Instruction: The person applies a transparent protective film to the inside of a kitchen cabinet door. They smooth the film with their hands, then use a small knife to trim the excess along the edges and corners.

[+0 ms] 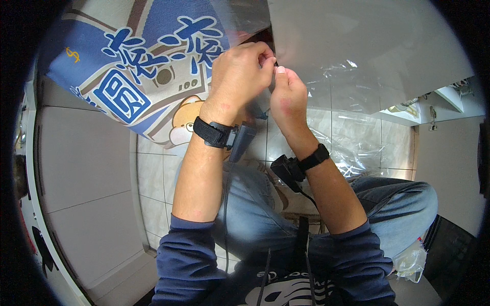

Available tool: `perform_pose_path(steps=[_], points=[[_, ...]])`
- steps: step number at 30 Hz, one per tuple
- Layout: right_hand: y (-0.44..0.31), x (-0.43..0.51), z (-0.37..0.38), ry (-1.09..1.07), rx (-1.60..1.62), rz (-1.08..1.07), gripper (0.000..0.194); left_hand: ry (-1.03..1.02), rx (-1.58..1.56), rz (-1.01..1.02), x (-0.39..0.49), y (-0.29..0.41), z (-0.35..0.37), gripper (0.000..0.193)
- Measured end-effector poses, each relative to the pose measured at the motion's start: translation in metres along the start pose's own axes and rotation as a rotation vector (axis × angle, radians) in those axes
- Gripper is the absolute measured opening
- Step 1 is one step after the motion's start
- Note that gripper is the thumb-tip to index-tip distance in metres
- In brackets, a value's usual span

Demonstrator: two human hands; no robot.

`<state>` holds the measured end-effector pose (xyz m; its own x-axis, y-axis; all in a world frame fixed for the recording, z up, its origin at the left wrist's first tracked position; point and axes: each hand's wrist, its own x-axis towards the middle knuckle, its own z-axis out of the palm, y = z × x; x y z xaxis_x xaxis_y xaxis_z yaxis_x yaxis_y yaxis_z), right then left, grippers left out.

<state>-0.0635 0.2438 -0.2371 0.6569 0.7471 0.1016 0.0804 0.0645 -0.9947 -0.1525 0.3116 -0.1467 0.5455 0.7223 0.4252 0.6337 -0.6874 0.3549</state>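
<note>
My left hand [241, 70] and my right hand [289, 90] meet at the left edge of a large grey panel [367, 34]. Thumbs and fingertips are pinched close together, seemingly on the edge of clear plastic film; the fingers hide most of what they hold. Shiny clear plastic film [356, 153] hangs below the panel and lies crumpled over the tiled floor. Under and beside my left hand is a blue and beige floor mat [132, 57] with printed lettering and a cartoon bear.
Grey cabinet fronts [86, 153] line the left side. On the right, an open white cabinet [405, 116] has a metal hinge. A tied clear plastic bag [411, 260] sits by my bent knee. Cabled devices are strapped to both wrists.
</note>
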Motion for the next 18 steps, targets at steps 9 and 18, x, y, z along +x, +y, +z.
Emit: perform_pose_path(steps=[9, 18], points=[[-0.011, 0.0, -0.002, 0.009, -0.034, 0.021, 0.041, -0.007, -0.013, -0.025, 0.001, 0.0, -0.003, 0.018], [-0.009, 0.003, -0.001, 0.004, -0.001, -0.033, 0.041, 0.017, -0.117, -0.046, 0.002, 0.003, -0.007, 0.018]])
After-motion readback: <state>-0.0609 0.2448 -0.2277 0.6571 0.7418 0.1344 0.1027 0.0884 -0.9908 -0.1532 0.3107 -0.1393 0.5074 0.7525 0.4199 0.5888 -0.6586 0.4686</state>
